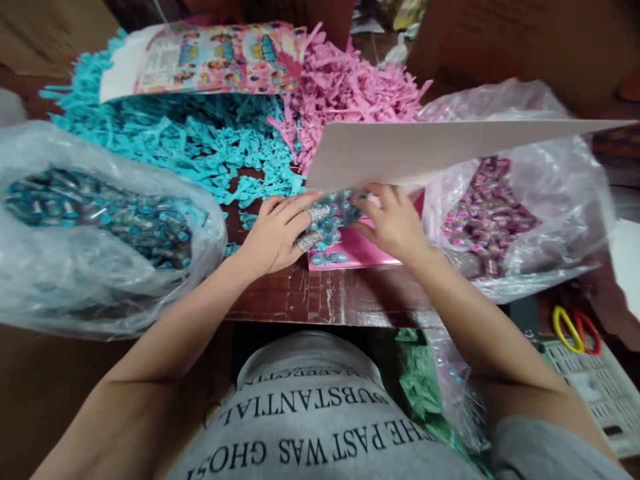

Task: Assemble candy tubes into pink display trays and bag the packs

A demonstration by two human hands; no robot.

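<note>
Flanking the work, a left bag of blue pieces is set at nine o'clock, and a right bag of pink pieces at three. Between them, a white panel is tilted up, its long axis running roughly nine to three, its tapering end pointed toward three. Toward six, a pink sheet is partly covered by it. There, a blue cluster is touched by the left hand, fingers close together, and the right hand, thumb and fingers parted; whether either grips cannot be told.
</note>
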